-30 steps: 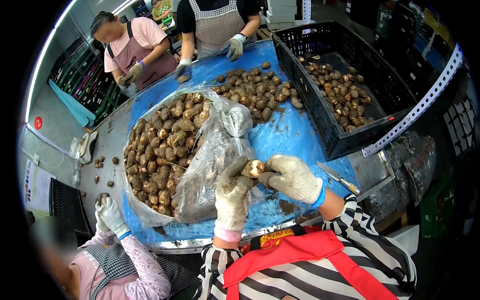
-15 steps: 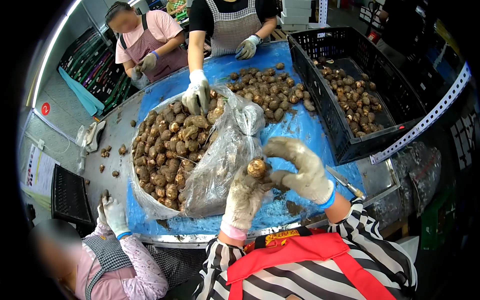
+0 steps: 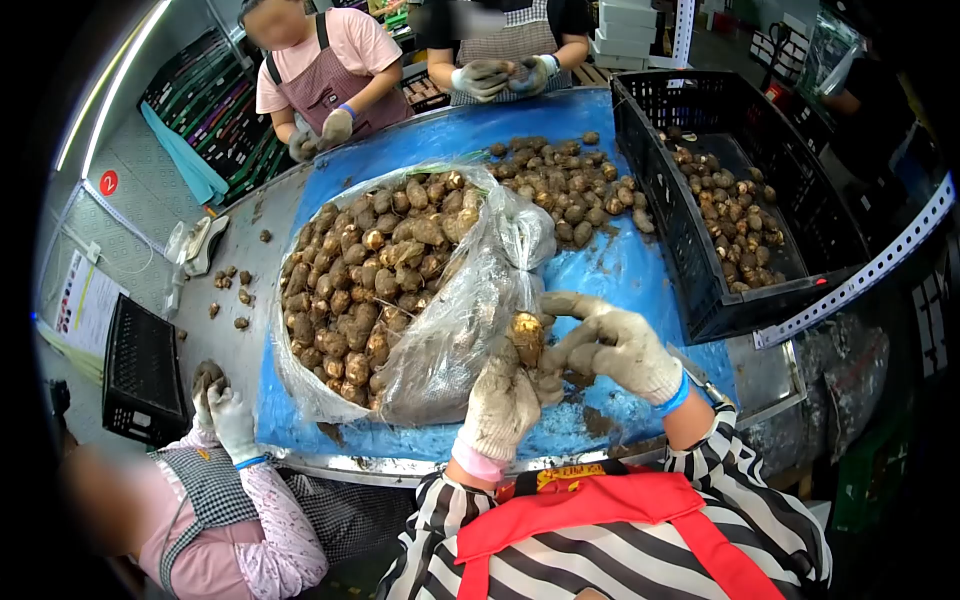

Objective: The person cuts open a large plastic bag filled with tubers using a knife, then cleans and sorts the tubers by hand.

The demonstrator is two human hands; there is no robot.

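A: Anything changed over the last half second? Biggest stuff first pls. Clock centred on the held tuber (image 3: pixel 526 338), twelve = straight up.

B: Metal table (image 3: pixel 220 355) and its blue sheet (image 3: pixel 640 265) sit further right in the view, so the camera's shifted. Clear plastic bag (image 3: pixel 440 365) is at ten o'clock. The co-worker's glove that was over it has left, and that person's gloved hands (image 3: pixel 483 79) are close together at twelve, past the table edge. Tuber looks turned too: longer brown-yellow side showing, not the rounder end.

A: And the fingers?

B: Left hand (image 3: pixel 500 400) comes up from about seven, fingers clamped on the tuber's lower part, top poking out above them. Right hand (image 3: pixel 630 350) is at three, fingers curled but apart, gap under the forefinger. Tips are right beside the tuber, can't tell if they touch.

A: Counts?

B: One big black crate (image 3: pixel 740 313) at two, pile inside. One bag, stuffed. One loose heap (image 3: pixel 560 185) just past twelve. Too many tubers to count in all three. One smaller black basket (image 3: pixel 140 360) at nine. One knife (image 3: pixel 695 369) just past three, beside the right wrist. One tuber in hand.
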